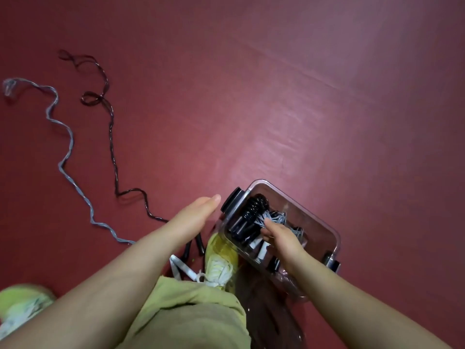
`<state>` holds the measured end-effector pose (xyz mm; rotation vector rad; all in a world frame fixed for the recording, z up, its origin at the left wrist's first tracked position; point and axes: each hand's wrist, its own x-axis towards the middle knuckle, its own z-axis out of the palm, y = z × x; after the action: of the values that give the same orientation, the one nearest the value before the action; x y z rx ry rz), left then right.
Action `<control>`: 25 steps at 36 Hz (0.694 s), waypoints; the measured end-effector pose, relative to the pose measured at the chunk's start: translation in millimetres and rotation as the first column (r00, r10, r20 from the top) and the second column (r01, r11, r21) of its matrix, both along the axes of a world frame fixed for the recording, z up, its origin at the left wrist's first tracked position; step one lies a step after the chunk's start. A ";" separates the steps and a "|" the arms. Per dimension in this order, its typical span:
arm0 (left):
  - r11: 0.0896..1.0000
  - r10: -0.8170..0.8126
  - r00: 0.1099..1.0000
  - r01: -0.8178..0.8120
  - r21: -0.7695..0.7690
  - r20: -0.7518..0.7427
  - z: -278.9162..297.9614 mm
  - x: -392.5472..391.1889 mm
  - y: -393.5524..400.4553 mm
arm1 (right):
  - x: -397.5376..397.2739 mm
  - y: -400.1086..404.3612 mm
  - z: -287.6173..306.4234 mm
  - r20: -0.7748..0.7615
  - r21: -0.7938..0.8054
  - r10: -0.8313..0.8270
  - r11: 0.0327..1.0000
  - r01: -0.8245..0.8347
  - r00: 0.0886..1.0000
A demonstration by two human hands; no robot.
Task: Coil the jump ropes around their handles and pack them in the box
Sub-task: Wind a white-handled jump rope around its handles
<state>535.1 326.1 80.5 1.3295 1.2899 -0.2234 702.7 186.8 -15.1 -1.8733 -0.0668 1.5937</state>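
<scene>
Two ropes are still loose on the red floor [276,96]: a grey rope [66,137] and a dark rope [112,137] trail away to the left in long wavy lines, well apart from the box, their near ends running back toward the person's feet. The clear plastic box [332,238] sits on the floor just beside a yellow-green shoe [221,263], with black latches at its two ends. Inside it lies a black coiled rope [255,206] wound round dark handles, and next to that a grey bundle [276,217] that the right hand [281,241] is reaching in to press or settle; its fingers are curled closed on the grey strands. The left hand [196,215] hovers just beside the box's near end, fingers straight and open, holding nothing. Black handles [193,246] and white handles [181,269] lie on the floor between the shoe and the left forearm, likely belonging to the two loose ropes.

The step in hand looks like packing a finished bundle into the box. Next, I judge, the right hand must let go and come out, then one pair of handles has to be picked up and its rope drawn in and wound tightly enough not to spring loose.
</scene>
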 end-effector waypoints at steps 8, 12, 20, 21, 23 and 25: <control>0.975 0.193 0.962 -0.210 0.072 0.190 -10.6 -39.9 12.9 | -61.4 74.8 40.1 -0.030 0.187 0.137 0.974 -0.129 0.990; 0.919 0.346 0.919 -0.372 0.127 0.190 -25.9 -90.6 15.0 | -109.6 104.2 43.1 0.006 0.290 0.297 0.914 -0.286 0.955; 0.795 0.573 0.810 -0.586 0.159 0.122 -76.9 -218.6 -19.9 | -218.3 122.5 -9.4 -0.152 0.232 0.376 0.912 -0.337 0.914; 0.787 0.588 0.801 -0.599 0.149 0.116 -84.0 -229.9 -25.8 | -228.4 123.2 -15.9 -0.141 0.209 0.398 0.907 -0.366 0.906; 0.777 0.611 0.786 -0.618 0.124 0.093 -94.3 -245.8 -35.1 | -240.3 123.9 -29.4 -0.115 0.161 0.449 0.889 -0.429 0.886; 0.755 0.648 0.759 -0.651 0.085 0.062 -108.8 -266.0 -42.5 | -255.9 125.3 -45.0 -0.045 0.137 0.543 0.835 -0.533 0.839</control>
<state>269.1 283.6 -28.2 0.8806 1.6780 0.3585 446.8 312.2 -60.1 -1.7816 -0.6986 1.9827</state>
